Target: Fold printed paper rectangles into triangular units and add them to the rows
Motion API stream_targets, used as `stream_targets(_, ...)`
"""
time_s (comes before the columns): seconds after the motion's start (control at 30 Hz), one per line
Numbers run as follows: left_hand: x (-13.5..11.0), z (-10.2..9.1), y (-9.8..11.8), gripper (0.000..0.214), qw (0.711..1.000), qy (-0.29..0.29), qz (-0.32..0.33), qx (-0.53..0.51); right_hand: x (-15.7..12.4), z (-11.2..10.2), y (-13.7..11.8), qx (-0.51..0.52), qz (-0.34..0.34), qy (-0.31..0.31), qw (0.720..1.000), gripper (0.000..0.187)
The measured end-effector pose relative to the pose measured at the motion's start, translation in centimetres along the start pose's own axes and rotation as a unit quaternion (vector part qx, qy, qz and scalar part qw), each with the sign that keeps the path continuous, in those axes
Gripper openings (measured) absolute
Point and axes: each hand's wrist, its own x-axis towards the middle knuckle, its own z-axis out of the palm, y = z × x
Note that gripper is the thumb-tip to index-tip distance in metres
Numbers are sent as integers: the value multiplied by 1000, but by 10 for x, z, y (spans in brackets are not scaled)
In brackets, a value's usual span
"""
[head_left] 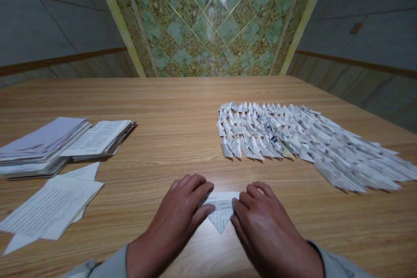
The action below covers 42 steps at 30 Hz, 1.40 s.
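Note:
A small folded sheet of printed paper (222, 217) lies on the wooden table in front of me, its pointed end toward me and a straight edge away. My left hand (185, 206) grips its left side, thumb and fingers bent round the edge. On the right side, my right hand (262, 217) has its fingers curled together against the paper. Both hands rest low over the tabletop. Parts of the paper's two sides are hidden under the fingers.
Rows of folded paper boats (257, 130) cover the table at the right. To the left stand a stack of papers (42, 141) and a smaller stack of printed pages (99, 137). Several loose printed sheets (52, 206) lie nearer. A green tiled wall (203, 30) rises beyond the table (156, 139).

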Motion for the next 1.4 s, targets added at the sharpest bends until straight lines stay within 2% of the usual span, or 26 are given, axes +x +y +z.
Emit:
stream_targets(0.13,0,4,1,16,998,-29,-45,-28,4,-6,4,54,56,-29,997,16)
stream_targets(0.23,-5,3,1,10,996,-33,-56,-67,6,-9,7,109,86,-33,990,3)
stream_targets(0.4,-7,3,4,9,993,-26,-51,-99,9,-4,8,198,71,-41,977,32)
stream_targets(0.53,-9,7,3,18,992,-10,-21,-123,13,-1,9,219,39,-41,974,32)
stream_targets(0.67,-12,13,-3,36,992,16,39,-118,15,1,11,223,47,-36,973,20)
stream_targets(0.73,-12,14,-5,36,992,32,67,-101,17,1,13,225,43,-25,973,13)
stream_targets(0.83,-11,8,-4,30,986,88,132,-60,19,-1,14,220,-7,23,975,13)
stream_targets(0.9,-11,1,-1,31,974,139,176,-17,20,-5,14,196,-53,93,975,12)
stream_targets(0.97,-11,-5,2,31,966,174,191,23,21,-8,14,160,-88,161,970,17)
stream_targets(1.03,-11,-7,4,26,964,182,187,51,21,-9,13,120,-115,185,969,25)
stream_targets(1.1,-10,-3,5,19,969,161,170,72,21,-5,12,77,-137,164,974,28)
stream_targets(1.2,-10,8,3,23,984,91,120,98,20,4,13,40,-148,109,982,28)
stream_targets(1.3,-11,14,2,20,991,33,86,101,20,10,16,45,-130,65,988,23)
stream_targets(1.4,-13,12,2,11,993,10,70,97,19,10,20,74,-103,33,991,17)
